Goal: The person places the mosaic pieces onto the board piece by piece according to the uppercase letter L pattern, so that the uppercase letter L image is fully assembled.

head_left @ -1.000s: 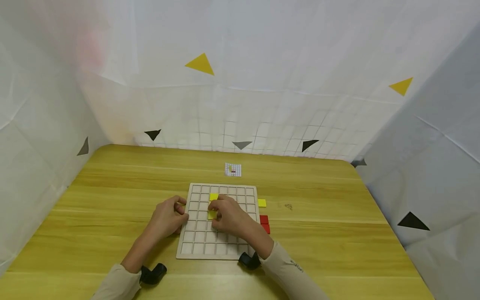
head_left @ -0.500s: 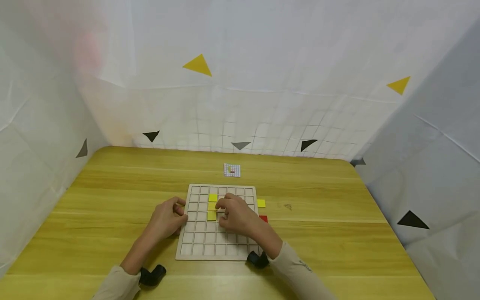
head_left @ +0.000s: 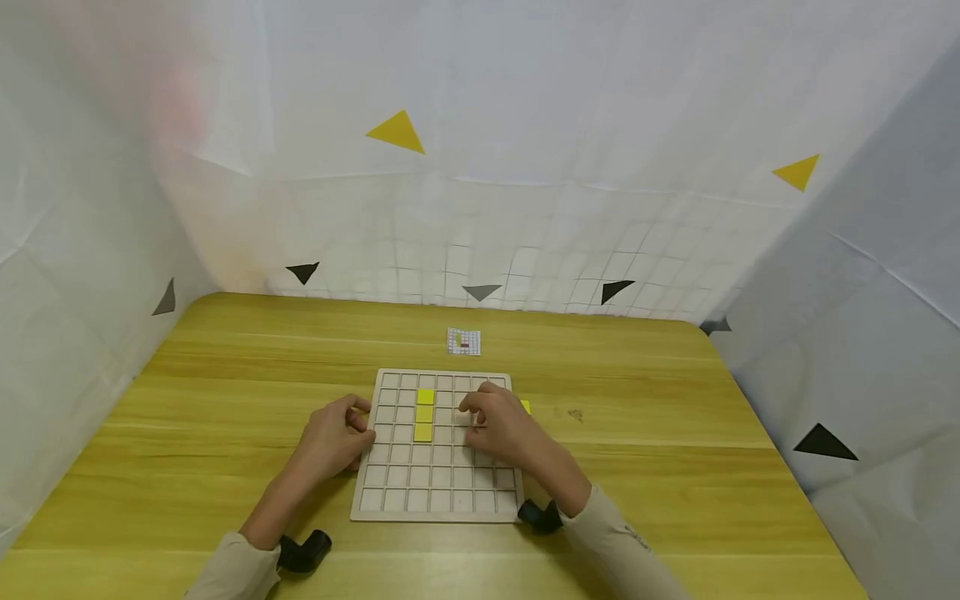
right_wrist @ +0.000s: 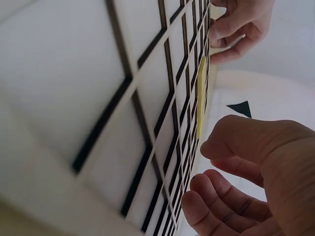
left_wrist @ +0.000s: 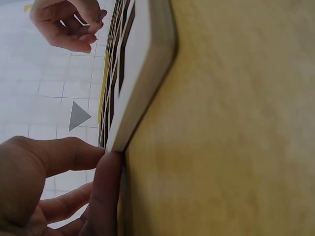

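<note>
text: none legible | right sleeve (head_left: pixel 611 542): dark marking (head_left: pixel 637 537), unreadable

Your right hand (head_left: pixel 501 423) has withdrawn rightward from the 3 yellow tiles (head_left: pixel 424 414), leaving all 3 fully exposed on the board (head_left: pixel 410 477). It now partly hides the loose yellow tile (head_left: pixel 526 407) beyond the right edge.

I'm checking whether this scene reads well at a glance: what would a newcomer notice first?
Probably the three yellow tiles, standing out in a straight column on the pale gridded board. Next come the hands: the left hand holds the board's left edge, and the right hand is over its right part, fingers bent. Beyond the table, a yellow triangle marks the white backdrop.
</note>
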Demonstrator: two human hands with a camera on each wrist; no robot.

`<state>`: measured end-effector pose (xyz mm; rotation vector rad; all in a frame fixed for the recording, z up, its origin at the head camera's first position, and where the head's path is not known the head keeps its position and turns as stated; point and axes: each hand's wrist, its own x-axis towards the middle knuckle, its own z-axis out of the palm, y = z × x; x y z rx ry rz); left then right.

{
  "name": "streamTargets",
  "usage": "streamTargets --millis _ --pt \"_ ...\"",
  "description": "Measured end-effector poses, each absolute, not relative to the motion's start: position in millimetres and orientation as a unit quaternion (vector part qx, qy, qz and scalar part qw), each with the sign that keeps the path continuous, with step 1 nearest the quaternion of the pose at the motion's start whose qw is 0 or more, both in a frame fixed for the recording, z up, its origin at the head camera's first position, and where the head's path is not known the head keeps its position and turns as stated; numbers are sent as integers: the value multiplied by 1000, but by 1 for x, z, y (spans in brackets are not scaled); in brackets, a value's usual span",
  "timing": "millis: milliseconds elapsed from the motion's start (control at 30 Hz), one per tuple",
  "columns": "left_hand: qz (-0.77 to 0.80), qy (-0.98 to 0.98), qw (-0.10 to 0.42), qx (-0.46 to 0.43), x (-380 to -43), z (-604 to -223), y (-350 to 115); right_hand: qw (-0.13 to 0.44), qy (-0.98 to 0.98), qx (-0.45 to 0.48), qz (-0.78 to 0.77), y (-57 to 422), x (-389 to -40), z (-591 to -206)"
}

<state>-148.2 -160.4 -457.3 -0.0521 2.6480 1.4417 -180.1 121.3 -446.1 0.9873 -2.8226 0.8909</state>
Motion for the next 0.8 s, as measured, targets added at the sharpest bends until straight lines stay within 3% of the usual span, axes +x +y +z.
streamTargets --millis 800 --pt "473 879 65 -20 -149 -458 -160 2 -929 215 300 174 -187 -444"
